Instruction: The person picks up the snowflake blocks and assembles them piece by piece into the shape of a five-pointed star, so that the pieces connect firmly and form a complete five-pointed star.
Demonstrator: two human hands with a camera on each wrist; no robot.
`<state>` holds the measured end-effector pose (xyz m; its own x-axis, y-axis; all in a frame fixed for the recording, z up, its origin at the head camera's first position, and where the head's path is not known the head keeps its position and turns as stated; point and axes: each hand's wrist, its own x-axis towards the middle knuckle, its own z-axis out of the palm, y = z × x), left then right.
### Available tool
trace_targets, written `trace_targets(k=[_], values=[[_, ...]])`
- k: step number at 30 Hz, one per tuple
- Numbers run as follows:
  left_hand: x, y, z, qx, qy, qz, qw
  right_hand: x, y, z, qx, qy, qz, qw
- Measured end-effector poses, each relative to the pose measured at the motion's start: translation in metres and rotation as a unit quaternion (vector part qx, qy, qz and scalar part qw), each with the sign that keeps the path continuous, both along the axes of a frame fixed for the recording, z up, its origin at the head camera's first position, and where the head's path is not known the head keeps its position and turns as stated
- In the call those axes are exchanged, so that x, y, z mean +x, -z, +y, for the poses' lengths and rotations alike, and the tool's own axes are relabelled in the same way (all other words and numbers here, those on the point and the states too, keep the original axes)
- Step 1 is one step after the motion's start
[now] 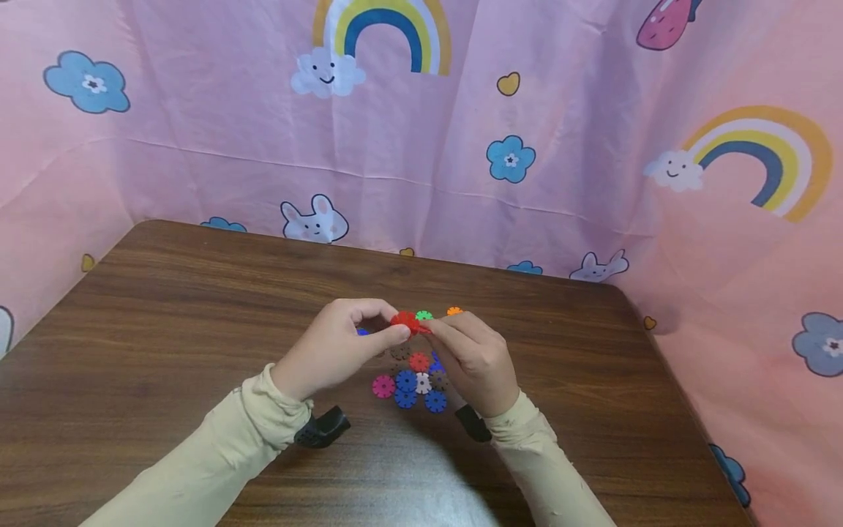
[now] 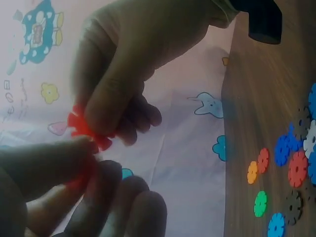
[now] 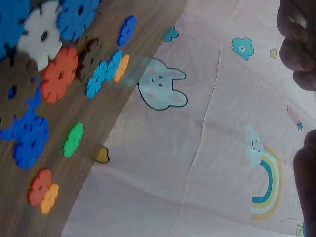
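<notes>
Between the fingertips of the left hand (image 1: 329, 348) and right hand (image 1: 478, 359), red notched discs (image 1: 405, 319) are being pinched close together, seemingly keeping rim slots uncovered; beneath this grip, loose coloured discs (image 1: 406, 399) are lying.

Pinching a notched red disc (image 2: 79, 126) before a printed curtain (image 2: 192, 182).
Gripping it in the right hand (image 2: 133, 54), a blurred red piece (image 2: 84, 174) in the left hand (image 2: 96, 197); showing coloured discs (image 2: 297, 169) lying on the wooden table (image 2: 247, 113) beyond.
</notes>
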<state>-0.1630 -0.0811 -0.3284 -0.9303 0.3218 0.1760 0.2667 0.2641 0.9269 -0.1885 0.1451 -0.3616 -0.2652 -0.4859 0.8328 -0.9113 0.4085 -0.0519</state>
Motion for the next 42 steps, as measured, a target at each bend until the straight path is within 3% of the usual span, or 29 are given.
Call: trace_targets(k=[7, 13, 20, 27, 34, 42], values=[[-0.0018, 0.0010, -0.0012, -0.032, -0.022, 0.009, 0.9992, -0.0020, -0.0016, 0.0023, 0.019, 0.018, -0.020, 0.9995], [-0.0011, 0.0027, 0.0013, -0.016, -0.020, -0.015, 0.9996, -0.0034, -0.0006, 0.0032, 0.010, -0.004, -0.038, 0.9992], [-0.0003, 0.0057, 0.0039, -0.029, -0.035, 0.019, 0.9988, -0.0049, 0.0003, 0.0030, 0.011, -0.023, -0.038, 0.9990], [-0.0011, 0.0072, 0.0039, -0.003, -0.014, -0.019, 0.9997, -0.0048, 0.0024, 0.0032, 0.010, -0.033, -0.042, 0.9985], [-0.0019, 0.0075, 0.0051, -0.021, -0.015, -0.019, 0.9995, -0.0074, 0.0001, 0.0080, 0.041, -0.038, -0.056, 0.9969], [-0.0048, 0.0099, 0.0005, -0.023, -0.023, -0.007, 0.9994, -0.0091, 0.0005, 0.0102, 0.097, 0.000, -0.099, 0.9903]])
